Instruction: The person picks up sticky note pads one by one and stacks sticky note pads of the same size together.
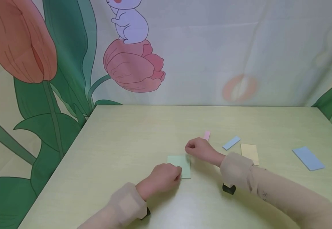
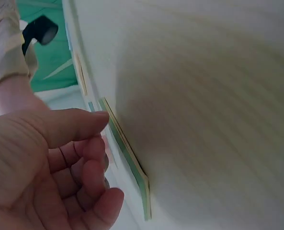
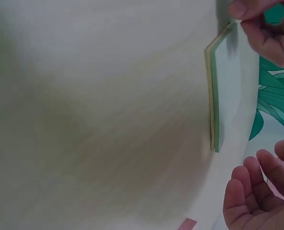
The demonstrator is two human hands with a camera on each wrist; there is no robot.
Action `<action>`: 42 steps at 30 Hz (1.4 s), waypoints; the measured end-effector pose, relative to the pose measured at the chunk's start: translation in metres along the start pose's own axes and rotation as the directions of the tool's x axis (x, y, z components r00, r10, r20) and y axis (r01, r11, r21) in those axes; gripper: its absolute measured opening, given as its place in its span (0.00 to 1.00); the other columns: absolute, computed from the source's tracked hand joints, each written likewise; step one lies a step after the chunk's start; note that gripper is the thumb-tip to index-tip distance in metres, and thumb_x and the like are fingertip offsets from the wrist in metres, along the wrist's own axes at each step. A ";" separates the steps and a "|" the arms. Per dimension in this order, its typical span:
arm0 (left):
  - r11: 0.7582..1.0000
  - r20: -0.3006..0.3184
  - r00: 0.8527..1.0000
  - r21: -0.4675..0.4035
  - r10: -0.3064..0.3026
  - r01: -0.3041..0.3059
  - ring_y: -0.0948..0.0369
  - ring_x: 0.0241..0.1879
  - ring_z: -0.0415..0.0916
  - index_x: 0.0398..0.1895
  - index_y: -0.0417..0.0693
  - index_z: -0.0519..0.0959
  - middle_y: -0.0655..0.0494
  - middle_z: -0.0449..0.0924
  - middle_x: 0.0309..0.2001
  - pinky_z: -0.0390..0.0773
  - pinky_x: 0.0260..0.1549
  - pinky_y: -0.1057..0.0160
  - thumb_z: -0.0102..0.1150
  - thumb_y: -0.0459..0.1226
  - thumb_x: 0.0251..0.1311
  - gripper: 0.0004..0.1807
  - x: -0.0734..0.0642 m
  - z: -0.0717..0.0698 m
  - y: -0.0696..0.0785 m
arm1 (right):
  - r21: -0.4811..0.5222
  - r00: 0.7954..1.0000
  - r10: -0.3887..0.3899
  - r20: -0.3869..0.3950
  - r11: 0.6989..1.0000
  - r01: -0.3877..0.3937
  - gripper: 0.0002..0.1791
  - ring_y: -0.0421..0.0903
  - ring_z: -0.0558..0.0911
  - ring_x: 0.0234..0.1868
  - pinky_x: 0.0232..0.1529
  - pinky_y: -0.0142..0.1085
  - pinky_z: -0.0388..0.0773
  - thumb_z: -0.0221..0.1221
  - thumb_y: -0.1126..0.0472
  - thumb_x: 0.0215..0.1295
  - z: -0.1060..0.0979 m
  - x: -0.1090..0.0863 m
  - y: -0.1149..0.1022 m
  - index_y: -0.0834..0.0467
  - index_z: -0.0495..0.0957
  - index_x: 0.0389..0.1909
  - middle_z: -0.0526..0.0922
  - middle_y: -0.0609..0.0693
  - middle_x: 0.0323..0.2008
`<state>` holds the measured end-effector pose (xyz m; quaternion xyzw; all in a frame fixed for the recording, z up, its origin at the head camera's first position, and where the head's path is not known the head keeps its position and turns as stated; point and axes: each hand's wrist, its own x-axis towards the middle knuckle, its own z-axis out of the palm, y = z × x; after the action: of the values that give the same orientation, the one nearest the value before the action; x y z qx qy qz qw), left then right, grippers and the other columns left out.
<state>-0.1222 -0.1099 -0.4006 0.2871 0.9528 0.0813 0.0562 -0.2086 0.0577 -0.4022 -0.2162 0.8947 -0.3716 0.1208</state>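
A light green square pad (image 1: 186,167) lies flat on the table, and the wrist views show a pale yellow layer (image 3: 209,100) directly under it, edges nearly matching. My left hand (image 1: 164,176) is at its near left corner, thumb and curled fingertips meeting there in a pinch; the palm hides that corner in the head view. Beyond the far right corner hovers my right hand (image 1: 201,150), apart from the pad, its fingers loosely bent and holding nothing. Just behind that hand a narrow pink strip (image 1: 207,135) is partly covered.
To the right lie a narrow blue strip (image 1: 231,142), a yellow rectangle (image 1: 249,154) partly behind the right sleeve, and a larger blue rectangle (image 1: 308,158). A printed cloth (image 1: 194,54) with flowers hangs behind the pale table (image 1: 131,133).
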 end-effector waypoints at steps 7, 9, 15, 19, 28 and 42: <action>0.976 -0.055 0.998 0.216 0.029 -0.016 0.65 0.14 0.46 0.15 0.49 0.64 0.61 0.50 0.11 0.48 0.08 0.70 0.53 0.32 0.48 0.10 0.007 0.000 0.012 | -0.137 0.996 -0.091 0.014 0.986 0.092 0.09 0.40 0.73 0.30 0.34 0.30 0.70 0.51 0.63 0.56 0.012 0.015 -0.010 0.61 0.79 0.32 0.80 0.48 0.29; 0.963 -0.059 0.998 0.268 0.035 -0.018 0.65 0.13 0.46 0.15 0.49 0.65 0.61 0.50 0.11 0.49 0.08 0.70 0.54 0.33 0.48 0.10 0.008 0.000 0.014 | -0.142 0.996 -0.084 0.028 0.986 0.087 0.10 0.40 0.73 0.31 0.35 0.31 0.70 0.51 0.63 0.57 0.015 0.018 -0.011 0.61 0.79 0.33 0.80 0.48 0.30; 0.934 -0.082 0.995 0.355 0.063 -0.030 0.66 0.12 0.48 0.14 0.50 0.68 0.62 0.53 0.10 0.51 0.07 0.70 0.55 0.34 0.48 0.11 0.011 0.005 0.017 | -0.134 0.996 -0.066 0.066 0.988 0.075 0.09 0.40 0.73 0.31 0.35 0.30 0.71 0.51 0.63 0.57 0.022 0.025 -0.008 0.61 0.79 0.33 0.81 0.49 0.32; 0.921 -0.104 0.990 0.387 0.092 -0.045 0.67 0.12 0.49 0.13 0.51 0.69 0.63 0.57 0.10 0.53 0.07 0.69 0.56 0.35 0.48 0.11 0.013 0.006 0.018 | -0.145 0.993 -0.087 0.080 0.985 0.098 0.08 0.39 0.73 0.29 0.33 0.29 0.70 0.52 0.64 0.57 0.026 0.028 -0.005 0.60 0.80 0.30 0.81 0.49 0.29; 0.891 -0.168 0.975 0.449 0.148 -0.058 0.68 0.11 0.47 0.09 0.52 0.65 0.64 0.54 0.09 0.52 0.05 0.69 0.56 0.34 0.45 0.14 0.013 0.007 0.018 | -0.188 0.992 -0.087 0.089 0.977 0.103 0.08 0.39 0.72 0.28 0.33 0.30 0.69 0.52 0.65 0.55 0.030 0.026 -0.007 0.58 0.81 0.27 0.81 0.47 0.26; 0.861 -0.167 0.972 0.505 0.166 -0.061 0.67 0.13 0.41 0.08 0.53 0.62 0.63 0.46 0.10 0.43 0.08 0.71 0.55 0.33 0.46 0.16 0.012 0.009 0.018 | -0.199 0.993 -0.071 0.099 0.976 0.089 0.09 0.39 0.71 0.28 0.34 0.30 0.69 0.51 0.66 0.54 0.032 0.022 -0.010 0.57 0.80 0.26 0.79 0.46 0.25</action>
<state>-0.1212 -0.0874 -0.4067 0.3378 0.9235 -0.1341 -0.1226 -0.2132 0.0216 -0.4187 -0.2800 0.9121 -0.2727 0.1238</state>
